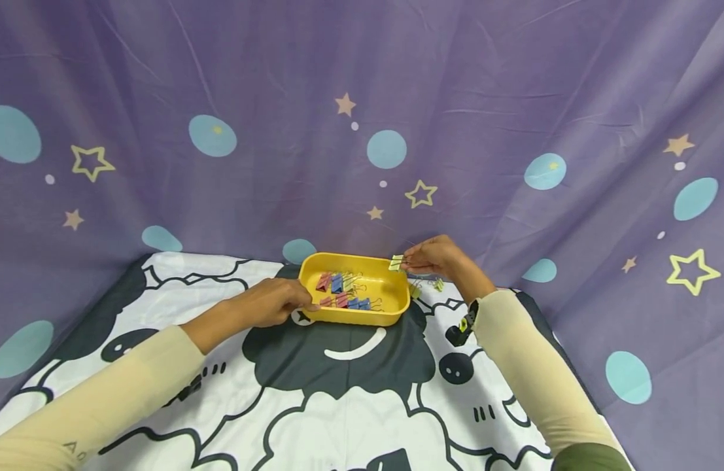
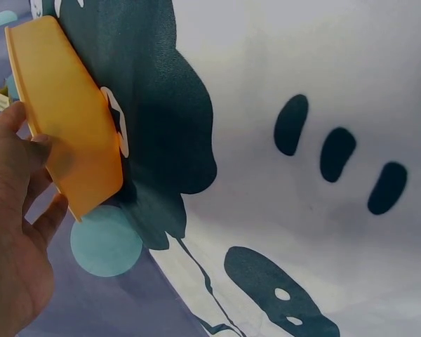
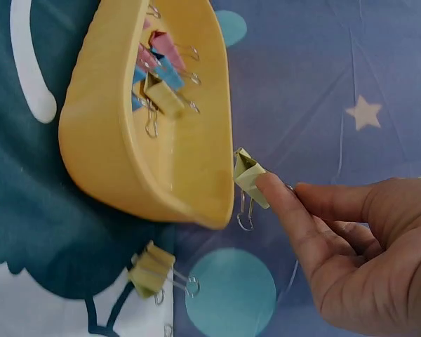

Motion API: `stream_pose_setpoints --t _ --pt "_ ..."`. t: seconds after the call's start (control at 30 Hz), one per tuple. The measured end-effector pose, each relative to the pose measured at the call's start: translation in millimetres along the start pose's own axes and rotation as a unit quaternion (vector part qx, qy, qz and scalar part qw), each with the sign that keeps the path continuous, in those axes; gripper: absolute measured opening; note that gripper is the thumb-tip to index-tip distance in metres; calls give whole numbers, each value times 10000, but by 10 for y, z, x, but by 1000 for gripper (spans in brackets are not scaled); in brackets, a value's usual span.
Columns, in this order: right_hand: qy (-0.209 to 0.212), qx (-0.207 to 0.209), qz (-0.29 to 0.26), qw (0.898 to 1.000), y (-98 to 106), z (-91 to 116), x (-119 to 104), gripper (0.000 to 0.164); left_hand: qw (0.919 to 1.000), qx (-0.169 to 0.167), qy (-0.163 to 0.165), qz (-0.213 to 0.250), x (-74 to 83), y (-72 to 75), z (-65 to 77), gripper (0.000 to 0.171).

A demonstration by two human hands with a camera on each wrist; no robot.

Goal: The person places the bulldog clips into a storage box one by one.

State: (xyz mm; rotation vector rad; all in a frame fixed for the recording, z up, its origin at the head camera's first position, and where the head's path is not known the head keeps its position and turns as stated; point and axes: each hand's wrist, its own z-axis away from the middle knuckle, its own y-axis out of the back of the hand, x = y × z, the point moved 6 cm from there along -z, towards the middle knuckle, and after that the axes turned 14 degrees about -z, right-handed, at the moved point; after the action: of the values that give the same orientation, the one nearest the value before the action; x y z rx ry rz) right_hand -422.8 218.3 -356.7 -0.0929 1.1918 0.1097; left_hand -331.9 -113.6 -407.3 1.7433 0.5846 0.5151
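Observation:
My left hand (image 1: 281, 301) grips the left end of a yellow plastic tray (image 1: 352, 316); in the left wrist view its fingers lie over the tray's rim. Several pink, blue and yellow binder clips lie inside, mostly toward the left half, among them a pink clip (image 3: 167, 49) and a blue clip (image 3: 168, 72). By a wire handle, my right hand (image 1: 434, 254) pinches a yellow binder clip (image 3: 250, 177) at the tray's right end, close to the rim. Another yellow binder clip (image 3: 153, 269) lies on the cloth just outside that end.
One more small yellow clip (image 1: 438, 284) sits right of the tray on the cloth. A black-and-white cartoon cloth (image 1: 350, 432) covers the surface beneath. Behind it hangs a purple curtain (image 1: 279, 183) with stars and dots, close to the tray's far side.

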Motion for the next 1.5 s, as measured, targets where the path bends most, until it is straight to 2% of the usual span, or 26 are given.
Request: stream_pose_setpoints --t 0.23,0.47,0.77,1.0,1.2,1.4,1.5 --pt "124 -91 112 9998 -184 -46 56 38 10000 -20 -6 -30 -7 9 -18 26" --pt "95 37 573 9983 -287 -118 191 35 9999 41 -106 -55 4 17 -15 24" --pt "449 205 1146 9922 -397 -194 285 31 9999 8 -95 -35 1 20 -13 20" --pt "607 294 1313 9890 -544 -283 402 28 10000 14 -89 11 11 25 9 20" --pt "856 213 1409 9861 -683 -256 378 27 10000 -35 -12 -26 8 27 15 21" --pt "962 383 1895 9764 -621 -219 349 26 10000 -11 -19 -8 -3 6 21 20" --pt "903 392 1875 9773 -516 -201 343 28 10000 72 -41 -39 -15 9 29 27"
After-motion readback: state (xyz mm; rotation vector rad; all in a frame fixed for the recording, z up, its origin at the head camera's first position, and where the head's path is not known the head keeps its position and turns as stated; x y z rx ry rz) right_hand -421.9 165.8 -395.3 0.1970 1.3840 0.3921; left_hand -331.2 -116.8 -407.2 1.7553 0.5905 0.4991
